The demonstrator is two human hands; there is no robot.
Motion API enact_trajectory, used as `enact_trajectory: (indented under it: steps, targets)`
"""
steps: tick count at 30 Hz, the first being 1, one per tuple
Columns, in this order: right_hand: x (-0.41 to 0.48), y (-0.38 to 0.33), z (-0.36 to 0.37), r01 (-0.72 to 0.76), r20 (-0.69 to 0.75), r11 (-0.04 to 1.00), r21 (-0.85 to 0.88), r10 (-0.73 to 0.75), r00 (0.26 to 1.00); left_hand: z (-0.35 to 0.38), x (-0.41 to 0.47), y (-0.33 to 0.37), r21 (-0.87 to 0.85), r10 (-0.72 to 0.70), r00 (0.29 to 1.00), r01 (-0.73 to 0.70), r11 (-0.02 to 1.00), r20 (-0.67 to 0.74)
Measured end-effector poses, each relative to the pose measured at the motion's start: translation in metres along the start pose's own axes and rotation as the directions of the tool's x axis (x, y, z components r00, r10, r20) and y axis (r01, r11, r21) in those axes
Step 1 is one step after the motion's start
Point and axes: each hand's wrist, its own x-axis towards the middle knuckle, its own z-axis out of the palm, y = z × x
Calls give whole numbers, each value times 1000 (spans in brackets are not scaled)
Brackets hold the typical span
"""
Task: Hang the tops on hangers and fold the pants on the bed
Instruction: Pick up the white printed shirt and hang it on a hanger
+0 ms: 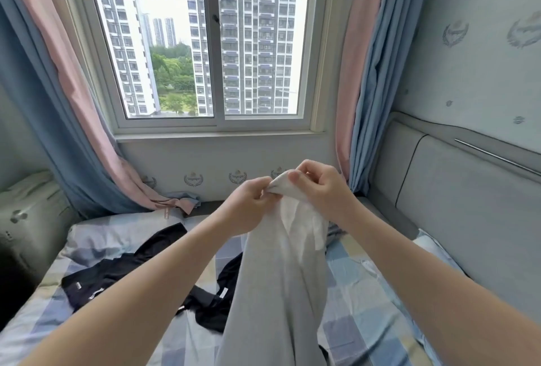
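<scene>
Pants (278, 292) of pale grey hang from centre down to 6 o'clock, lifted above the bed (366, 292). We hold their white-lined top edge in both hands: our left hand (248, 207) pinches the bunched cloth from its 9 o'clock side, our right hand (319, 187) from 3 o'clock, fingers curled round it. At 8 o'clock, black garments (123, 272) lie crumpled on the checked sheet. Beyond, at 12 o'clock, pink-and-blue curtains (79, 96) flank a window (215, 73).

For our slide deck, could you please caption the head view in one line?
Left hand and right hand pinch the top of a grey garment above a checked bed with black clothes.
</scene>
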Motion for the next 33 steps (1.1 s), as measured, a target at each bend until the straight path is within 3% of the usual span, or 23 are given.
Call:
enact_trajectory:
  steps: [3,6,10,13,17,19,22,25,28,31,33]
  targets:
    - [-17,24,-4,-42,71,999,11,41,997,3,-7,5,-5,35,994,-35,999,-108]
    - [-42,53,1,-150,153,989,13,146,977,12,-17,2,-81,-28,982,13,997,-185]
    - [-76,85,20,-334,294,941,50,305,906,17,-32,0,-159,-84,979,54,986,-185]
    - [-95,96,44,-435,357,900,-29,416,836,23,-43,3,-177,-70,988,45,983,-136]
    - [-118,130,74,-454,247,837,-307,530,811,25,-52,-2,-229,-79,986,43,972,-150]
    - [-135,146,76,-507,243,787,-352,600,762,18,-54,-13,-252,-119,975,69,965,-188]
    - [-150,157,67,-614,223,737,-283,673,705,10,-51,-40,-205,-218,937,164,965,-273]
    - [-144,151,58,-637,210,754,-160,657,724,8,-49,-64,-191,-321,892,272,943,-317]
    - [-133,135,56,-635,160,772,21,624,765,15,-52,-84,-141,-410,874,386,912,-259]
    - [-121,118,54,-636,113,721,275,633,766,29,-63,-92,-160,-483,863,461,873,-146]
    - [-114,105,51,-611,101,720,330,616,781,36,-71,-95,-101,-480,874,472,876,-82]
